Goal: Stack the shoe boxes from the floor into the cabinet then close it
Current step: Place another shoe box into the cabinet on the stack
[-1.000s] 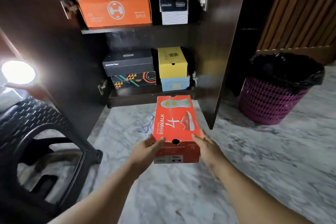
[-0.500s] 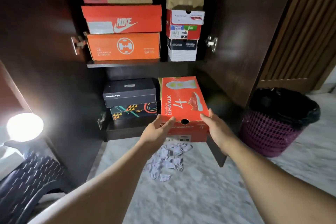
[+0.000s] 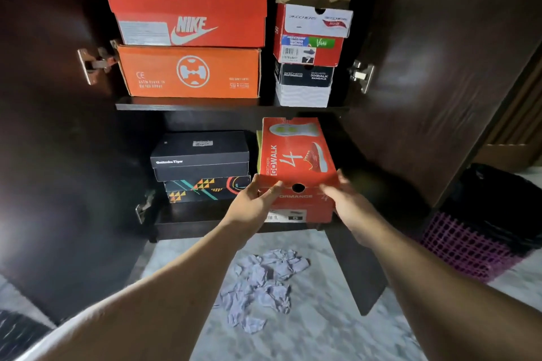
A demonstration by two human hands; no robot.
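The red GoWalk shoe box [image 3: 296, 155] lies in the lower compartment of the dark cabinet [image 3: 205, 104], on the right-hand stack. A sliver of a yellow box [image 3: 258, 149] shows at its left side. My left hand [image 3: 252, 202] grips its near left corner, thumb on the top edge. My right hand [image 3: 349, 202] is at the near right corner, fingers spread and blurred. To the left, a black box [image 3: 199, 155] sits on a patterned box [image 3: 205, 189]. The upper shelf holds a Nike box [image 3: 190, 20], an orange box [image 3: 190, 72] and a second stack.
Both cabinet doors stand open, the left door [image 3: 44, 126] and the right door [image 3: 425, 97] flanking my arms. Crumpled grey paper [image 3: 261, 284] lies on the marble floor below. A pink bin with a black liner [image 3: 475, 243] stands at the right.
The red box has gone from above the floor up and forward into the lower compartment, onto the right stack. My right hand's fingers have spread at the corner.
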